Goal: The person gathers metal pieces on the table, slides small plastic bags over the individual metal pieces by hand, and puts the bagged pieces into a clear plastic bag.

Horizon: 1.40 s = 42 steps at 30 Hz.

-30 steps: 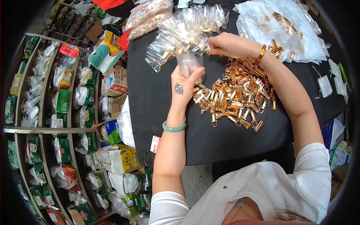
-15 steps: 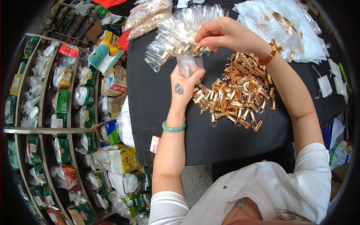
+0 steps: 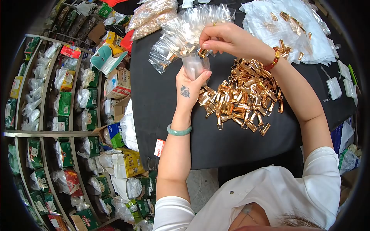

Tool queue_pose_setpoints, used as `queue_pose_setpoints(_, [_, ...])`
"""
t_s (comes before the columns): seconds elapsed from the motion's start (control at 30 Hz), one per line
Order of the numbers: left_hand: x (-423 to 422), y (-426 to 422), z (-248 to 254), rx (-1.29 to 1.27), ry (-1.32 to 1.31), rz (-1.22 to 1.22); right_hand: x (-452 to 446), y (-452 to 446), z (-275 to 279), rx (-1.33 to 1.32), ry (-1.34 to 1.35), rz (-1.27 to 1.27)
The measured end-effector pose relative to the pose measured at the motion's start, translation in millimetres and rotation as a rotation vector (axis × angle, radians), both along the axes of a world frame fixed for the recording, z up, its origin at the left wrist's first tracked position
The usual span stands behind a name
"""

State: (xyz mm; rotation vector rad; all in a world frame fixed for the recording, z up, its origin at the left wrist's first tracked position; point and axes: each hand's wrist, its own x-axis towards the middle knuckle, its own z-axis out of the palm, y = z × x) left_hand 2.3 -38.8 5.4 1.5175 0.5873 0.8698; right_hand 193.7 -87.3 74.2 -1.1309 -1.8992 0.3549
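Observation:
My left hand [image 3: 189, 86] is closed around a stack of small clear plastic bags [image 3: 194, 67], thumb on the near side. Just above the bags' upper edge, my right hand [image 3: 219, 38] pinches a gold metal clasp [image 3: 202, 52] between thumb and fingers. Below my right wrist lies a heap of gold clasps [image 3: 243, 96] on the black tabletop [image 3: 162, 111]. Beyond my hands, filled clear bags [image 3: 185, 32] are fanned out, each with gold pieces at its near end.
Large bags of gold parts [image 3: 154, 19] lie at the back left. White plastic sheeting [image 3: 277, 34] with loose clasps on it covers the back right. Shelves of packets [image 3: 63, 104] stand left of the table, beside a teal and white object [image 3: 109, 59].
My right hand has moved from beside the fanned bags to above the bag stack, and the gold clasp now shows in its fingers. My left hand has stayed nearly still.

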Motion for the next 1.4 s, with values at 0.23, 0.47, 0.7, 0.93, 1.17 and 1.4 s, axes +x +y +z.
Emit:
queue_pose_setpoints(0.23, [1,-2,2,-0.039,-0.045,-0.039,-9,2,-12,-0.165,-0.033,0.052])
queue_pose_setpoints(0.47, [1,5,-6,-0.085,-0.044,-0.077,-15,2,-17,-0.085,-0.029,0.074])
queue_pose_setpoints(0.7, [-3,11,-4,-0.115,-0.018,-0.101,-1,8,-4,-0.136,-0.130,0.102])
queue_pose_setpoints(0.93, [-7,16,-10,-0.193,-0.051,-0.097,28,42,-6,-0.204,-0.325,-0.122])
queue_pose_setpoints(1.17, [-5,13,-8,-0.202,-0.087,-0.064,28,44,-37,0.233,-0.710,-0.102])
queue_pose_setpoints(1.4, [-5,12,-6,-0.183,-0.079,-0.064,30,87,-77,0.367,-0.953,0.009])
